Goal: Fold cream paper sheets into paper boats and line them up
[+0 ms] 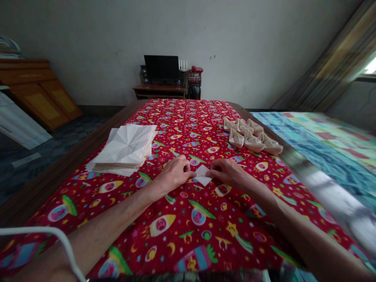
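Observation:
A small white piece of folded paper (202, 176) lies diamond-wise on the red patterned cloth, between my two hands. My left hand (175, 170) pinches its left corner, thumb at the edge and fingers curled. At the right corner, my right hand (225, 171) does the same with thumb and bent fingers. Over to the left sits a stack of creased white paper sheets (127, 147), the top one marked with radiating fold lines. Several folded paper shapes (253, 135) with raised points stand grouped at the right edge of the cloth.
The red cloth (182, 213) covers a long dark table (96, 147). A white cable (60, 234) crosses my left forearm. Beyond the table stand a monitor (162, 68) and a red telephone (196, 70). A bed (329, 145) is on the right, a wooden cabinet (38, 92) on the left.

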A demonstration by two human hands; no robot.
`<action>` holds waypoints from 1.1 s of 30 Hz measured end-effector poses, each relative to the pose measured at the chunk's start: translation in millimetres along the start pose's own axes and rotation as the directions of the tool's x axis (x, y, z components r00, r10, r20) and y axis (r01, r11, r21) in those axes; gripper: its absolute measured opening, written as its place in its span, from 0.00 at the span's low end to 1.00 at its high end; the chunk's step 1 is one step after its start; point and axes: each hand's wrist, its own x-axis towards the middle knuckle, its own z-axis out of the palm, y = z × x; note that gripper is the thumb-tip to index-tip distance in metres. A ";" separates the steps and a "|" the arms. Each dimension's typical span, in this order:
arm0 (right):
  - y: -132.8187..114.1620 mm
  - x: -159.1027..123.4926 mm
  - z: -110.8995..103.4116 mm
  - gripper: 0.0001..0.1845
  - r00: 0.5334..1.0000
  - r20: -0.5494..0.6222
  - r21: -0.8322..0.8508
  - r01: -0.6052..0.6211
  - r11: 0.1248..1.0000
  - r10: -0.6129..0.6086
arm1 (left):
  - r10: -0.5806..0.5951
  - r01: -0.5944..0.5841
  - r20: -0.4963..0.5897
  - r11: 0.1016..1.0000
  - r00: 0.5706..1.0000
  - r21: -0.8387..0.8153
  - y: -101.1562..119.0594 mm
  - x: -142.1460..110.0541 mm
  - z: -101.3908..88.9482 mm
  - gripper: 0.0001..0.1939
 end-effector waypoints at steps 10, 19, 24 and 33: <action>-8.2 -17.8 8.3 0.09 0.963 -0.197 0.055 0.198 0.979 -0.184 | 0.111 -0.114 -0.057 0.992 0.992 -0.062 -4.2 -0.8 -3.1 0.18; -8.3 -21.5 13.6 0.12 0.890 -0.255 -0.113 0.362 0.925 -0.379 | -0.019 0.042 0.087 0.961 0.996 -0.272 4.9 -1.2 -8.2 0.10; -13.4 -24.7 7.6 0.09 0.895 -0.319 0.039 0.341 0.939 -0.312 | -0.036 0.053 0.047 0.899 0.998 -0.435 10.4 -3.3 -5.6 0.08; -24.9 -12.5 7.9 0.16 0.952 -0.297 0.239 0.151 0.959 -0.076 | 0.101 -0.143 -0.127 0.908 0.987 -0.393 23.7 -6.7 -4.9 0.05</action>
